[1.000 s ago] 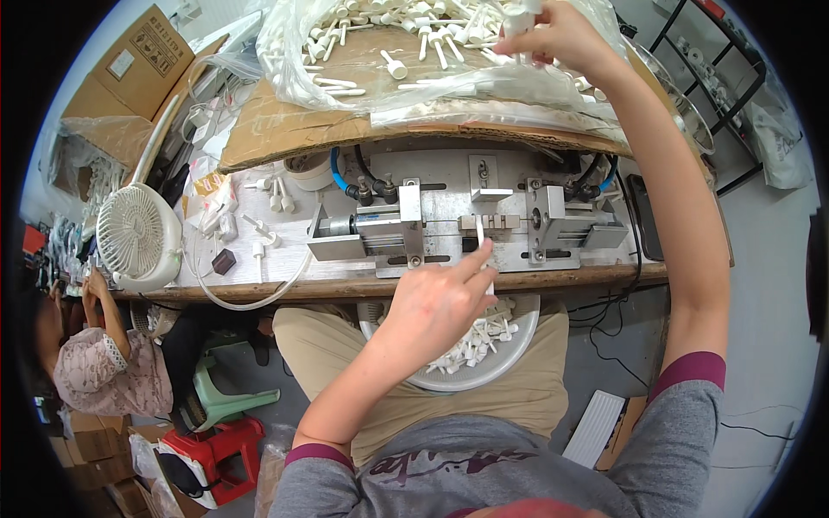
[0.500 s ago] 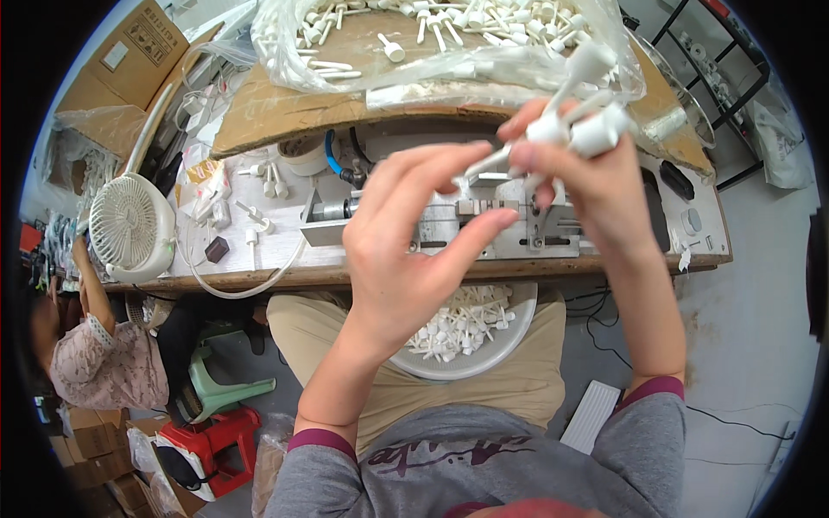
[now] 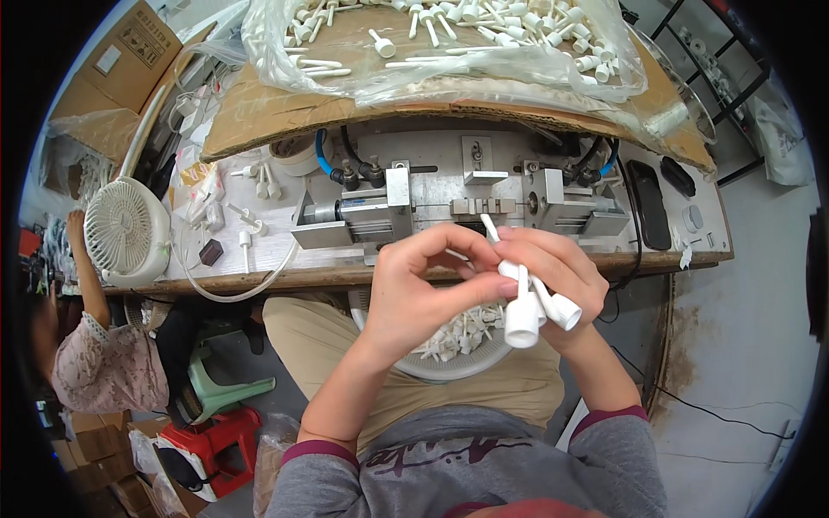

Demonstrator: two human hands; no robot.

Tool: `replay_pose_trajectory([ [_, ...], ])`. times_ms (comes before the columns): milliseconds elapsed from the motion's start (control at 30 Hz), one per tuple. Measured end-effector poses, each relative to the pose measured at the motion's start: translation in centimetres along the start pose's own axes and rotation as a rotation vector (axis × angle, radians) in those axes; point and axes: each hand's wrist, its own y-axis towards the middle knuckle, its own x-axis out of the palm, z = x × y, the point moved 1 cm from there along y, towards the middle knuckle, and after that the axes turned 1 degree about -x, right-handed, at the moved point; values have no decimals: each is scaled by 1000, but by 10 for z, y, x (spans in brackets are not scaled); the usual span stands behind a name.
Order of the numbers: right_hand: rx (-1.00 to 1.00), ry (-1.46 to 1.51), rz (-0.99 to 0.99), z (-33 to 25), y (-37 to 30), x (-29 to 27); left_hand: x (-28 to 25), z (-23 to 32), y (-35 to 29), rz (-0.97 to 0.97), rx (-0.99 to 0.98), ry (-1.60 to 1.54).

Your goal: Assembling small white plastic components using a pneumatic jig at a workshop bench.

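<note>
My right hand (image 3: 566, 278) is wrapped round several white plastic caps with long stems (image 3: 522, 325); their cup ends point down toward me and one stem sticks up past the fingers. My left hand (image 3: 406, 289) is curled, thumb and fingertips closed against the same bunch; what lies between those tips is partly hidden. Both hands are over a white basin (image 3: 445, 373) of similar small white parts in my lap. Just beyond them on the bench stands a metal fixture with a small central block (image 3: 482, 206) between two end cylinders.
A cardboard shelf (image 3: 345, 121) carries a clear plastic bag of white stemmed caps. Left on the bench are a white fan (image 3: 129, 226), loose caps and a dark block (image 3: 211, 252). A phone (image 3: 646, 205) lies right. Another person (image 3: 108, 363) sits far left.
Both hands have come down and nearer to me, the right one with the caps, uncovering the fixture. My left thumb and fingers, apart before, now meet the bunch.
</note>
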Motion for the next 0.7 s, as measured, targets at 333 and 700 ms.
replay_pose_trajectory([
  [333,169,202,-49,6,-6,-6,3,0,-4,101,53,-56],
  [700,444,63,119,16,-20,-14,1,-36,-6,14,335,1071],
])
